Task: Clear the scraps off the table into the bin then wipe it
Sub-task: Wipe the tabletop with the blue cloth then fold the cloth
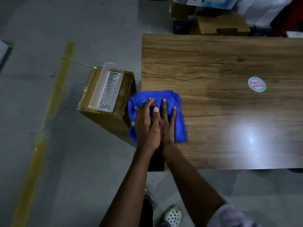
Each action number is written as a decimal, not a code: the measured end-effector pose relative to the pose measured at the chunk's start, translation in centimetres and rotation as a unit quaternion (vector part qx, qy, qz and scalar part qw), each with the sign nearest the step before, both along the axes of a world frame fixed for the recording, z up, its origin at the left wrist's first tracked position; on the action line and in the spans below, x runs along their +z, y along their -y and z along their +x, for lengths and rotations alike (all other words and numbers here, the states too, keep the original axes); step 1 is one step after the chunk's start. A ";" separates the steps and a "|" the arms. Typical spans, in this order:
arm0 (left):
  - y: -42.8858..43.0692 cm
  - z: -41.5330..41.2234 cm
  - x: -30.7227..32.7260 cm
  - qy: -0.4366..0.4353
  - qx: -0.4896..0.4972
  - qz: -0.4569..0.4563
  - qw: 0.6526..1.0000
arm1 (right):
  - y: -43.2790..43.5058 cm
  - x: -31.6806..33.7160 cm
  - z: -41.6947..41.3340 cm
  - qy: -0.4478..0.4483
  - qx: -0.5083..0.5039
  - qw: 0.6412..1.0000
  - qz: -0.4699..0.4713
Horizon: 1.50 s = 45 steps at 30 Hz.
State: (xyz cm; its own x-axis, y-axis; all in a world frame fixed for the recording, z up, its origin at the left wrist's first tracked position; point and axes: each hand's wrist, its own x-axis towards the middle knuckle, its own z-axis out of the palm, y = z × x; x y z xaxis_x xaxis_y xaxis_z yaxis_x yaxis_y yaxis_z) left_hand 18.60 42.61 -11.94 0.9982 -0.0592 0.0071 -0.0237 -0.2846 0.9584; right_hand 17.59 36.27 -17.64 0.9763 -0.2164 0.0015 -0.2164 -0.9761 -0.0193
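Head view, looking down at the left end of the table. At the lower edge appear a perforated pale shoe point(173, 216) and a grey sleeve point(229, 217). Two bare forearms rise from there and meet over a folded blue cloth point(179, 125).

The left hand point(146, 126) lies partly over the right hand point(168, 126). Both are flat, palms down, with fingers straight and slightly spread, pressing on the cloth rather than gripping it.

The cloth rests on the near left part of the wooden table point(229, 59), and its left portion hangs past the table's left edge. A bright patch of reflected light lies on the tabletop right of the hands. Further right a round sticker point(256, 84) lies flat on the wood.

Just left of the table, on the grey floor point(49, 22), stands a taped, closed cardboard box point(105, 118); the cloth's overhang covers its near right corner. On top of it sits a shallow clear plastic tray point(111, 65) holding a white insert point(109, 90) with rows of wavy slots.

A yellow line point(54, 95) crosses the floor further left.

Beyond the far edge of the table stand more cardboard boxes point(221, 25); their contents cannot be made out.
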 end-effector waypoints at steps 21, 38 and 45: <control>1.7 5.7 -0.6 0.043 0.000 0.072 0.996 | 5.7 2.4 8.4 -0.071 -0.008 0.995 0.065; 1.8 7.1 -2.5 0.037 0.051 0.064 0.996 | 4.1 1.3 4.6 0.008 -0.034 0.998 0.059; 1.9 6.9 -2.6 0.032 0.066 0.073 0.995 | 8.5 2.6 9.8 -0.010 -0.017 0.996 0.091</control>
State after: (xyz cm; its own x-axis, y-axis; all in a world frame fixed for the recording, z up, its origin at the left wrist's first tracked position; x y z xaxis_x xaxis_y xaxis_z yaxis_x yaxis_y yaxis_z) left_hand 25.55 40.73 -14.56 0.9952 0.0663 0.0717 -0.0368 -0.4253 0.9043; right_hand 27.38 27.77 -15.02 0.9680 -0.2437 -0.0594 -0.2506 -0.9490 -0.1912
